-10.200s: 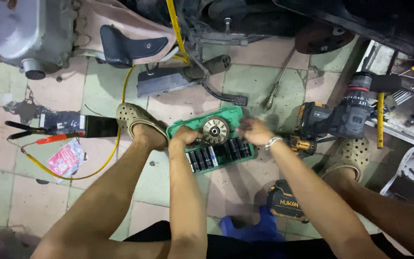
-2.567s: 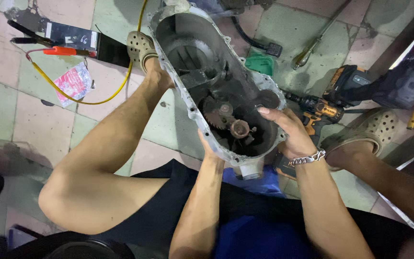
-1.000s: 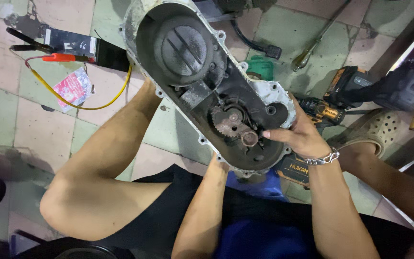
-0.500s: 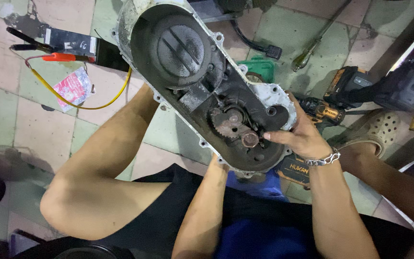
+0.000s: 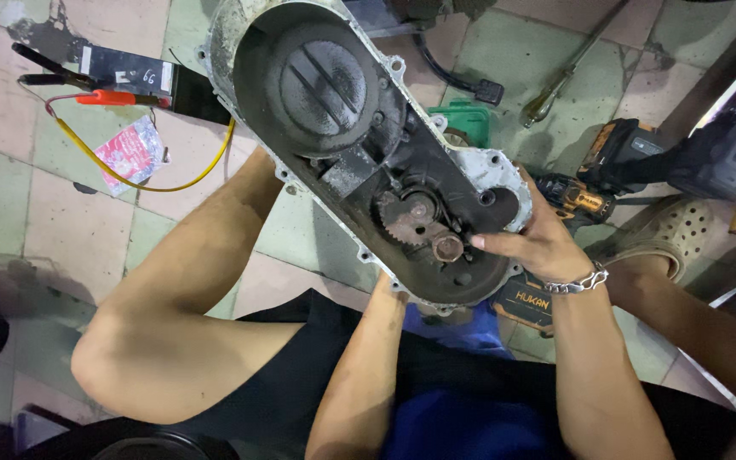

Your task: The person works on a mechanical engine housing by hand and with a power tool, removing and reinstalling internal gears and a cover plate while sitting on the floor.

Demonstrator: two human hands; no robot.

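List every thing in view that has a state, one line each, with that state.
engine cover: held up, tilted, inner side facing the camera
gears: seated inside the cover, grimy
right hand: gripping the cover's edge, fingertips by the gears
left hand: under the cover, mostly hidden
cordless drill: lying on the floor
red clamp: lying shut on the tiles

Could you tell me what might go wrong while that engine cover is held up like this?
The engine cover is propped off the floor, the left hand hidden beneath it, so it could slip and drop. The right hand has fingertips beside the toothed gear, where they might get pinched. The small bushing may fall out onto the cluttered floor.
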